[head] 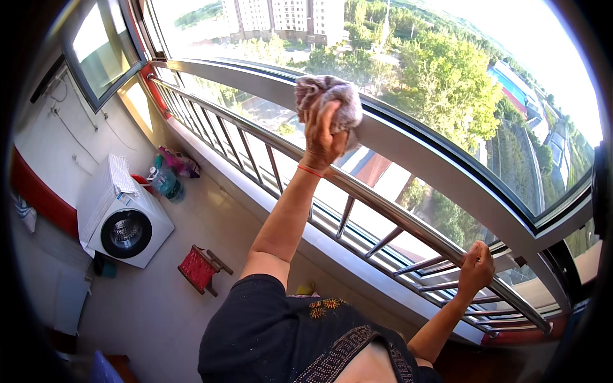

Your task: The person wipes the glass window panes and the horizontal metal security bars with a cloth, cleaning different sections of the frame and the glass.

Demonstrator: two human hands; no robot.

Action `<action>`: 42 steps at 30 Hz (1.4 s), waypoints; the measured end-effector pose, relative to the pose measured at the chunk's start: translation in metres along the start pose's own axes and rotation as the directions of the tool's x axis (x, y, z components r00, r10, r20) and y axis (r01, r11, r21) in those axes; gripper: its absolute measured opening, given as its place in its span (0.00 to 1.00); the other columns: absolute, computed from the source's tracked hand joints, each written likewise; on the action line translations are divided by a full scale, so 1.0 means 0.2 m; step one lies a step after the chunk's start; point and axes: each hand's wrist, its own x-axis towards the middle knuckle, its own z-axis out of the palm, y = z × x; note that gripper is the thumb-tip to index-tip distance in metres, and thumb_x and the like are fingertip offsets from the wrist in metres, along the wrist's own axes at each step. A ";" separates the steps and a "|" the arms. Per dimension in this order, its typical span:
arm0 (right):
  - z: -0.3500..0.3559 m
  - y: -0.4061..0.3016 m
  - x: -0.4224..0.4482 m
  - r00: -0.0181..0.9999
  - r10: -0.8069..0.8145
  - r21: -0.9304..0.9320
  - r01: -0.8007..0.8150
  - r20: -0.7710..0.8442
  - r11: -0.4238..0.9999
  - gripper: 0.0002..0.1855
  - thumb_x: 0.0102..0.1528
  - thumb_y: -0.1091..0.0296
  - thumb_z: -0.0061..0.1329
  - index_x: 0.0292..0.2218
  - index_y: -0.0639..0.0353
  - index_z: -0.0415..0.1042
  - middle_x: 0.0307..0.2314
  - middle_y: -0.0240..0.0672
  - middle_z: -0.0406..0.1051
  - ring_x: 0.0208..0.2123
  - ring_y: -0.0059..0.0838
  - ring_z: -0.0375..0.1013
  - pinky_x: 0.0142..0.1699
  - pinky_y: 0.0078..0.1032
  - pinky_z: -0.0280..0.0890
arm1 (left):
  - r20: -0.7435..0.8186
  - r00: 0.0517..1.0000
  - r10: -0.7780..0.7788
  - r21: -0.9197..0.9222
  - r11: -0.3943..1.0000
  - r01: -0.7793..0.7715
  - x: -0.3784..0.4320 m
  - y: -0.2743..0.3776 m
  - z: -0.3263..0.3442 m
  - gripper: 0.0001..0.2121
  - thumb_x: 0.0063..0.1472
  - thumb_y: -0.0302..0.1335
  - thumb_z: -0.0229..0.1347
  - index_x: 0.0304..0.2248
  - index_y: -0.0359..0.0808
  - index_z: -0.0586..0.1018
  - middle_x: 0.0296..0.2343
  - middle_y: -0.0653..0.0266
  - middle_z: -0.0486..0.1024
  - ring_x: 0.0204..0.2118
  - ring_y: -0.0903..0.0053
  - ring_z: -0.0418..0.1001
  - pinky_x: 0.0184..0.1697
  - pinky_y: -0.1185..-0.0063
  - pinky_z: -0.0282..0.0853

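My left hand (pixel 322 139) holds a crumpled greyish-pink cloth (pixel 337 98) against the grey window frame (pixel 421 165), just under the large glass pane. A thin red cord circles that wrist. Lower and to the right, my right hand (pixel 477 268) is closed around the top rail of a stainless steel railing (pixel 392 210). This railing runs along the inside of the windows, above a pale ledge (pixel 311 234). The cloth hides the part of the frame behind it.
An open window sash (pixel 103 52) juts inward at upper left. On the floor stand a front-loading washing machine (pixel 139 218), a large plastic water bottle (pixel 165 182) and a small red folding stool (pixel 203 269). Trees and buildings lie far below outside.
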 end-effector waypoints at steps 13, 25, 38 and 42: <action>-0.01 -0.02 -0.01 0.993 0.102 0.005 -0.102 0.054 0.995 0.10 0.57 0.61 0.42 0.34 0.55 0.72 0.26 0.35 0.72 0.28 0.38 0.70 0.35 0.32 0.62 | 0.160 0.973 0.169 -0.166 0.976 -0.142 0.00 -0.07 -0.02 0.18 0.50 0.26 0.47 0.44 0.39 0.69 0.47 0.49 0.64 0.52 0.57 0.60 0.57 0.64 0.51; 0.00 0.02 0.01 0.973 0.207 -0.031 -0.205 0.101 0.978 0.12 0.57 0.60 0.40 0.33 0.58 0.72 0.29 0.37 0.74 0.30 0.38 0.72 0.35 0.32 0.63 | -0.104 0.887 -0.451 -0.132 0.890 0.437 0.15 -1.07 -0.48 0.23 0.53 0.22 0.46 0.51 0.33 0.62 0.48 0.51 0.63 0.53 0.62 0.60 0.56 0.73 0.53; 0.02 0.01 0.01 0.984 0.149 0.023 -0.152 0.096 0.988 0.13 0.57 0.61 0.39 0.32 0.60 0.71 0.28 0.39 0.73 0.29 0.39 0.72 0.35 0.31 0.64 | -0.170 0.828 -0.534 -0.241 0.837 0.490 0.28 -0.98 -0.41 0.22 0.55 0.27 0.51 0.50 0.36 0.65 0.49 0.53 0.63 0.53 0.62 0.61 0.57 0.72 0.53; 0.03 -0.02 0.03 0.989 0.110 0.023 -0.113 0.099 0.993 0.13 0.57 0.61 0.39 0.31 0.59 0.71 0.26 0.39 0.73 0.27 0.40 0.71 0.33 0.32 0.63 | -0.289 0.606 -0.741 -0.554 0.646 0.525 0.41 -1.32 -0.58 0.20 0.56 0.21 0.49 0.50 0.36 0.64 0.45 0.58 0.68 0.43 0.72 0.68 0.44 0.79 0.66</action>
